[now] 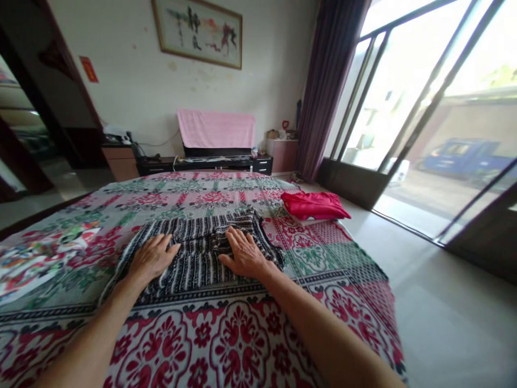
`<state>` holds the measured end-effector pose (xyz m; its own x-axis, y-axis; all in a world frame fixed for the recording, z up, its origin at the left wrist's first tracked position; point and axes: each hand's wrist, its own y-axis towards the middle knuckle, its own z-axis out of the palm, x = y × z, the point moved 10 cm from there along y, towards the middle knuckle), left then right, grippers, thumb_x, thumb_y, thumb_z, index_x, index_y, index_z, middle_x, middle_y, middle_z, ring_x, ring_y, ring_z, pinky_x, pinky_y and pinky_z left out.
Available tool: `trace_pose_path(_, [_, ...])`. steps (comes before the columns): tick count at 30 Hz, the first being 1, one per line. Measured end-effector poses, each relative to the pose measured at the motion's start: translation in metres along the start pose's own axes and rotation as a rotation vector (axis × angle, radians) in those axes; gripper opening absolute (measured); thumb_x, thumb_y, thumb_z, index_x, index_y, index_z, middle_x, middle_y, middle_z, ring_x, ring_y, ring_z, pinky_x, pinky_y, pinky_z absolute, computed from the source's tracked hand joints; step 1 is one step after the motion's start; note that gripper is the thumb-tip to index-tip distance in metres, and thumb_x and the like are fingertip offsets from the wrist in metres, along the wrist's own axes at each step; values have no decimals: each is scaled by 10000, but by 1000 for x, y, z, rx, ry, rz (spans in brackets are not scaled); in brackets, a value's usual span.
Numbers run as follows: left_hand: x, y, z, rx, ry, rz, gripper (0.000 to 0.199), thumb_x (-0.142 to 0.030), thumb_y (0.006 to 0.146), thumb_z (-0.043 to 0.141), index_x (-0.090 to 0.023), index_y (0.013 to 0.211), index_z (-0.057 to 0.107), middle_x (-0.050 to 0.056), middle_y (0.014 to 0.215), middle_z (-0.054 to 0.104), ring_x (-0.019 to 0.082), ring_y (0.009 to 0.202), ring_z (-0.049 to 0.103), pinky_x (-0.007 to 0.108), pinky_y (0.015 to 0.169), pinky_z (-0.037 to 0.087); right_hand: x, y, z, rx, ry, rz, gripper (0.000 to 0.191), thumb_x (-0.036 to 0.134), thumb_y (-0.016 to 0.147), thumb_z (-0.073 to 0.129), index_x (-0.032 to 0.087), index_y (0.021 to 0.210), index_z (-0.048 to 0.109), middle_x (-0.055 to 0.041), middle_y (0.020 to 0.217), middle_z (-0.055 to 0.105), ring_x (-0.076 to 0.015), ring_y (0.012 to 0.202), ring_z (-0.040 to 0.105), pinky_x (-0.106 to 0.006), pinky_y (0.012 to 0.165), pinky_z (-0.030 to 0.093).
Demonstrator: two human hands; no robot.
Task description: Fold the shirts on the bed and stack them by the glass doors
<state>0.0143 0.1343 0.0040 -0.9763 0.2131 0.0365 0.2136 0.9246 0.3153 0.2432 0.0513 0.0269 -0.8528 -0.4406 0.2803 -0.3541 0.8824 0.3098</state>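
Note:
A black-and-white striped knit garment [194, 258], perhaps a sweater, lies spread on the patterned bed cover [226, 345]. My left hand [153, 256] rests flat on its left part, fingers stretched out. On the right part, over a folded-in section, lies my right hand [244, 253], palm down with the fingers a little apart. Neither hand grasps the cloth. The garment's surface under both palms is hidden.
Folded red cloth [315, 206] sits on the cover's right edge. A white cloth with colourful print [44, 258] lies at the left. Beyond stand a low black cabinet [262, 164] and a pink-draped screen [218, 129]. Glass doors [404, 108] line the right side.

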Motion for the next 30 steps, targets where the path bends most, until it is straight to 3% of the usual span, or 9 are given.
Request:
trace_pose_path(4, [0, 0, 3, -3, -5, 10, 586, -462, 875, 284, -102, 1263, 535, 159, 1287, 547, 291, 1238, 455, 394, 1024, 358, 1, 2, 5, 26, 24, -20, 686, 575, 891, 396, 124, 1405, 344, -156, 1490, 326, -286, 1374, 256, -536, 1104, 181])
trace_pose_path(7, [2, -2, -2, -45, -38, 8, 575, -475, 865, 309, -121, 1255, 538, 147, 1279, 556, 280, 1230, 470, 373, 1035, 356, -1, 6, 0, 28, 79, -37, 630, 560, 882, 433, 132, 1345, 434, -151, 1453, 390, -282, 1338, 328, -508, 1079, 246])
trace_pose_path(11, [-4, -6, -24, -173, -155, 42, 544, -453, 861, 346, -122, 1252, 529, 142, 1287, 556, 248, 1210, 501, 333, 1041, 366, -24, 14, -27, -37, 268, 5, 357, 347, 947, 367, 194, 1143, 624, -60, 1151, 659, -167, 1054, 592, -282, 926, 420])
trace_pose_path(14, [-23, -8, -42, -238, -213, 86, 469, -411, 858, 383, -154, 1199, 578, 120, 1283, 569, 242, 1201, 516, 339, 1045, 377, -60, 11, -62, -220, 320, 151, 306, 262, 913, 412, 204, 1039, 685, -19, 979, 712, -140, 896, 636, -214, 824, 448])
trace_pose_path(18, [-78, -15, -57, -222, -291, 233, 381, -363, 861, 423, -181, 1111, 646, 96, 1254, 600, 230, 1160, 553, 345, 1031, 408, -95, -7, -89, -322, 281, 323, 262, 236, 845, 485, 198, 959, 718, 8, 842, 716, -131, 788, 631, -196, 742, 455])
trace_pose_path(20, [-112, -25, -63, -209, -326, 356, 372, -349, 878, 420, -166, 1096, 661, 111, 1254, 601, 232, 1168, 549, 358, 1024, 418, -100, -15, -86, -227, 233, 349, 239, 222, 811, 509, 176, 891, 730, 16, 730, 693, -120, 725, 617, -177, 681, 442])
trace_pose_path(24, [-169, -55, -68, -175, -358, 575, 334, -301, 896, 435, -180, 1104, 666, 109, 1266, 598, 244, 1205, 520, 417, 1024, 420, -101, -30, -65, 103, 171, 349, 223, 232, 781, 523, 142, 702, 711, 18, 577, 629, -99, 599, 580, -162, 565, 409])
trace_pose_path(27, [-194, -77, -66, -134, -408, 690, 314, -282, 889, 468, -198, 1124, 659, 100, 1276, 593, 242, 1208, 519, 423, 1023, 431, -107, -39, -58, 230, 234, 415, 241, 280, 794, 520, 142, 714, 701, 11, 566, 626, -91, 527, 563, -165, 502, 410])
trace_pose_path(30, [-203, -88, -62, -110, -455, 730, 328, -293, 896, 465, -201, 1155, 645, 102, 1285, 585, 238, 1218, 511, 417, 1029, 436, -101, -39, -50, 340, 285, 381, 232, 344, 774, 575, 158, 780, 713, 19, 561, 616, -86, 491, 549, -163, 462, 410])
